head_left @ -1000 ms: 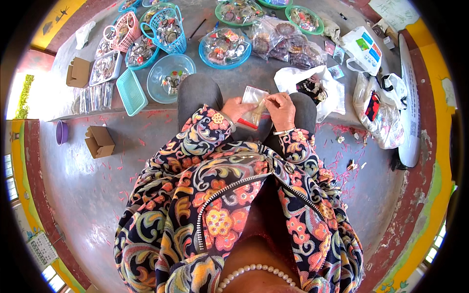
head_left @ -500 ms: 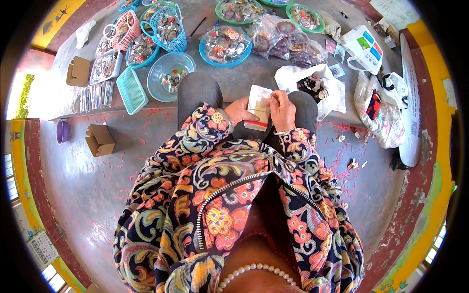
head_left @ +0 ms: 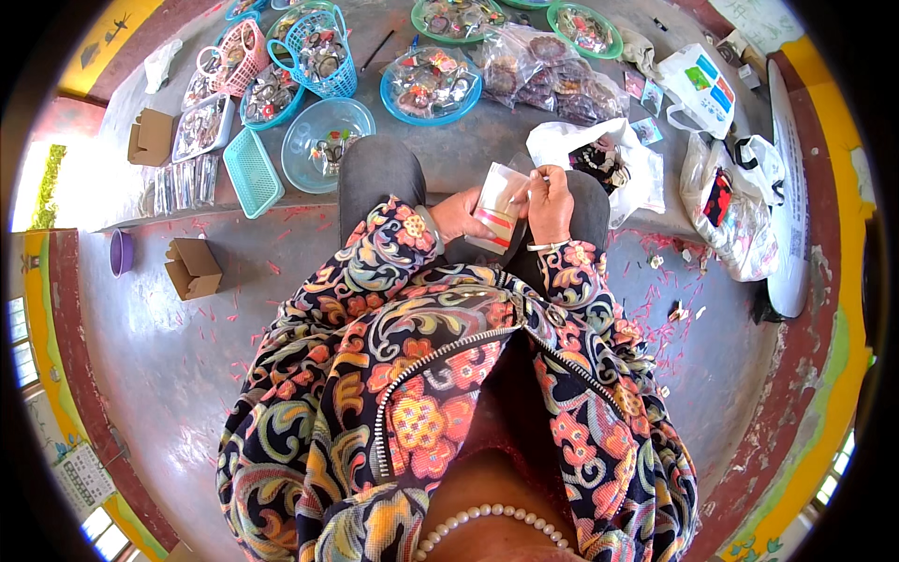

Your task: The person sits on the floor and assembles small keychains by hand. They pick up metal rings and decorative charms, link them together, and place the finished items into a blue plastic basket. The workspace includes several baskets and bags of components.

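Over my lap I hold a small flat stack of clear plastic bags, whitish at the top, with a red band near its lower end. My left hand is closed round its left side, thumb across the front. At the upper right edge of the stack, my right hand pinches a clear bag with thumb and bent fingers. Part of that see-through film stands up above the fingertips. Just right of my right hand, an open white plastic bag holds dark beaded pieces.
Ahead on the grey platform are a blue bowl of packed trinkets, a clear blue bowl, a turquoise tray and filled bags of bracelets. White carrier bags stand at right. A cardboard box sits on the scrap-strewn floor.
The stack has tilted, its top leaning further right. My right hand has moved slightly right and up, and clear film now sticks up above its fingertips. My left hand keeps its hold.
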`<control>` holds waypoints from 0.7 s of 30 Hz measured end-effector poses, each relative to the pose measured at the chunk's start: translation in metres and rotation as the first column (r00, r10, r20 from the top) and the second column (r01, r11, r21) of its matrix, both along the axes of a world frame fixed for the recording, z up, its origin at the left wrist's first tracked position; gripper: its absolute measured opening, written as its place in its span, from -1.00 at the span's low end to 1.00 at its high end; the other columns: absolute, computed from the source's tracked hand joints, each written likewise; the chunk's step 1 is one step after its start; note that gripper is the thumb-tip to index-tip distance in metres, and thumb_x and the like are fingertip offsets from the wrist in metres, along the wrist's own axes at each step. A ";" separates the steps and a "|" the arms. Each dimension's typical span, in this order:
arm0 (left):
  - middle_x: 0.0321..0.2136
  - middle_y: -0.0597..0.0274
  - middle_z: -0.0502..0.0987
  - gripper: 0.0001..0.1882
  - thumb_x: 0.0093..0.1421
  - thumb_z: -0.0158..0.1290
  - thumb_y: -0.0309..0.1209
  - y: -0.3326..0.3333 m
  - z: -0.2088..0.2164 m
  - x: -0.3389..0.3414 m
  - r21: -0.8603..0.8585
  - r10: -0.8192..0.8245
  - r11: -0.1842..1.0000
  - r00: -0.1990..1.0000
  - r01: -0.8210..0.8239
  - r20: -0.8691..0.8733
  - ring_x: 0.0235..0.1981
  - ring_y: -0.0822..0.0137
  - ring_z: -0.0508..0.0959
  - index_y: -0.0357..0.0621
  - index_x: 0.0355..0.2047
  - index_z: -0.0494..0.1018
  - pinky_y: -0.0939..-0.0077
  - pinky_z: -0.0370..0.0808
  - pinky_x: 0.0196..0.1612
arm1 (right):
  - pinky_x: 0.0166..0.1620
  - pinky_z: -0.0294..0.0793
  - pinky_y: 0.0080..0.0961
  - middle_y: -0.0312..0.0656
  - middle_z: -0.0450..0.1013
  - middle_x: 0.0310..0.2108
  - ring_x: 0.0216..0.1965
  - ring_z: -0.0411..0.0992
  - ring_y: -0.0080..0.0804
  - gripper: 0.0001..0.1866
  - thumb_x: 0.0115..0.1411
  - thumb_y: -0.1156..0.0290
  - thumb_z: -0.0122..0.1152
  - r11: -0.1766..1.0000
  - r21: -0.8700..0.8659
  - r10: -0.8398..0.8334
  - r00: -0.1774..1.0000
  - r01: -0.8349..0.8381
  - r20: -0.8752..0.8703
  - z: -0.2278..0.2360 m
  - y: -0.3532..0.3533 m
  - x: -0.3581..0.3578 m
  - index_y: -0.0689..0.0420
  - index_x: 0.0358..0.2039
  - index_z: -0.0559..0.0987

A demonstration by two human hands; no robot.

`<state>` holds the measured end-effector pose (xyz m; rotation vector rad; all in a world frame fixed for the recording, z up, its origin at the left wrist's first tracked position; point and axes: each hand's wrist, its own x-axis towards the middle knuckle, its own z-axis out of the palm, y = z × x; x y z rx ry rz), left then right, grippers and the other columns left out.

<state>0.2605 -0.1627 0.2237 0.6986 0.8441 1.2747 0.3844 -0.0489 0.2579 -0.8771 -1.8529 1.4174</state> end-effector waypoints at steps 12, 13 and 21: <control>-0.26 0.05 0.46 -0.53 -0.18 0.00 -0.64 0.018 -0.123 -0.048 -0.327 0.205 0.880 0.897 -0.344 -0.391 -0.21 0.18 0.46 -0.31 -0.15 0.32 0.32 0.36 -0.12 | -0.77 0.11 -0.75 -0.17 0.41 -0.63 -0.82 0.19 -0.68 -0.89 0.19 0.41 -0.13 0.954 -0.270 -0.203 0.940 0.127 -0.275 0.006 0.006 0.005 0.19 -0.38 0.27; -0.30 0.02 0.47 -0.57 -0.17 0.05 -0.56 0.021 -0.131 -0.055 -0.331 0.243 0.846 0.855 -0.418 -0.458 -0.27 0.16 0.49 -0.33 -0.19 0.35 0.33 0.39 -0.17 | -0.76 0.11 -0.76 -0.17 0.41 -0.63 -0.81 0.19 -0.68 -0.89 0.19 0.42 -0.12 0.962 -0.249 -0.173 0.951 0.109 -0.254 0.005 0.005 0.004 0.19 -0.38 0.27; -0.52 0.10 0.54 -0.65 -0.22 0.22 -0.25 0.092 -0.112 -0.116 -0.309 0.169 0.706 0.575 -0.637 -0.801 -0.47 0.28 0.56 -0.22 -0.44 0.51 0.48 0.47 -0.44 | -0.71 0.17 -0.76 -0.21 0.42 -0.62 -0.78 0.24 -0.68 -0.89 0.18 0.42 -0.07 0.987 -0.155 -0.057 0.991 0.038 -0.118 -0.003 0.001 0.002 0.19 -0.38 0.31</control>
